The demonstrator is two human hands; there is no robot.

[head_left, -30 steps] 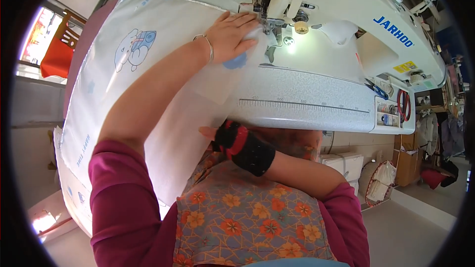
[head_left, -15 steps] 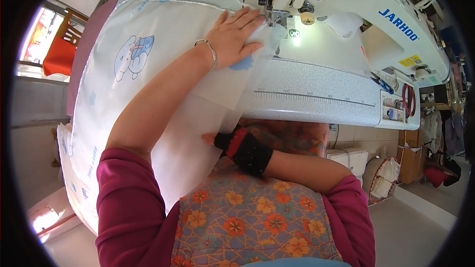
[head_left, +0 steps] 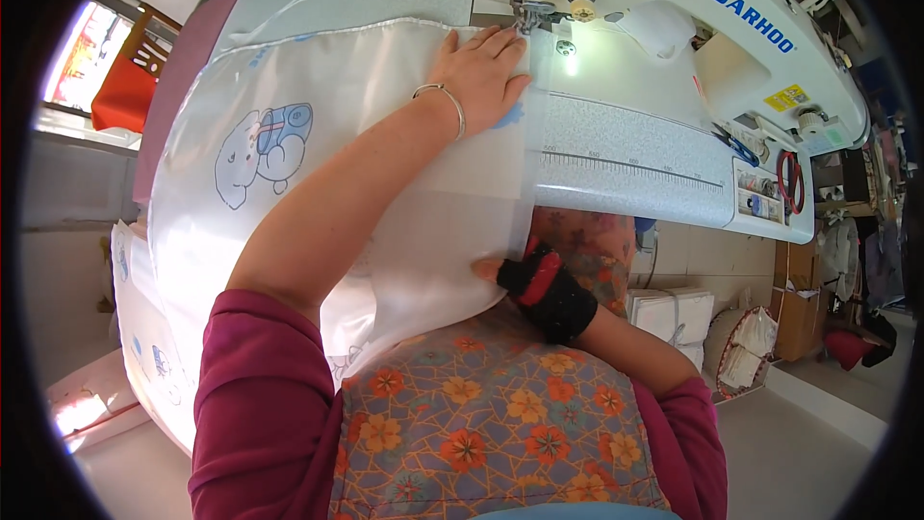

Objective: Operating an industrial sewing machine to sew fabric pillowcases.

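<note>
A white translucent fabric sheet [head_left: 443,221] with blue printed cartoon animals lies over the sewing machine bed and hangs down at the front. Flat on it, fingers stretched out, is my left hand [head_left: 481,77], just left of and below the presser foot [head_left: 531,17]. A bangle [head_left: 449,96] circles that wrist. My right hand [head_left: 544,287], in a black fingerless glove with a red band, grips the sheet's right edge below the bed. Its thumb lies on top of the cloth; the other fingers are mostly hidden.
The white sewing machine [head_left: 674,0] spans the far right, its lamp lit. A ruler scale [head_left: 635,165] runs along the bed's front. Blue-handled scissors [head_left: 736,146], red-handled scissors [head_left: 791,183] and a bobbin tray [head_left: 758,195] sit at the right end. Stacked white cloth [head_left: 669,313] stands below.
The sheet's right edge has swung right and now runs straighter down from the presser foot. My right hand has moved right with it; my left hand has shifted slightly right and stays flat.
</note>
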